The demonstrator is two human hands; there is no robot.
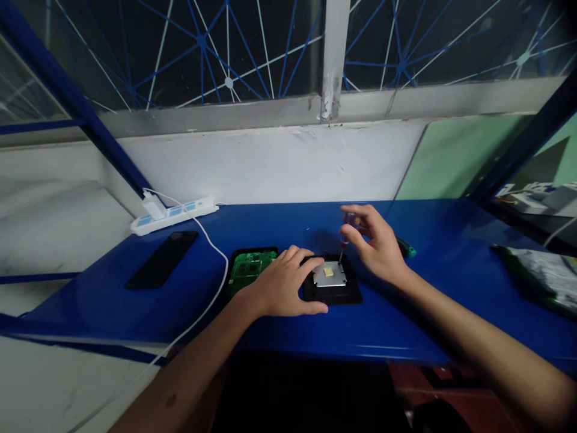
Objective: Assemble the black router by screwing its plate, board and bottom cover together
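Note:
My right hand [372,240] is closed round the clear purple handle of a screwdriver [347,231]. The screwdriver stands nearly upright, its tip at the back right corner of a silver metal plate [333,280] with a pale yellow square pad [328,272] on it. This plate sits in a black plastic casing [336,294]. My left hand [282,282] grips the casing's left side, thumb at the front and fingers toward the back. Partly hidden by that hand, a green circuit board [250,267] lies in another black shell on the left.
A black phone [162,260] and a white power strip [175,216] with a plugged-in charger lie on the left of the blue table [451,252]. A white cable [220,255] runs over the front edge. Behind my right hand is a green object [407,248]; a silvery bag [547,276] lies far right.

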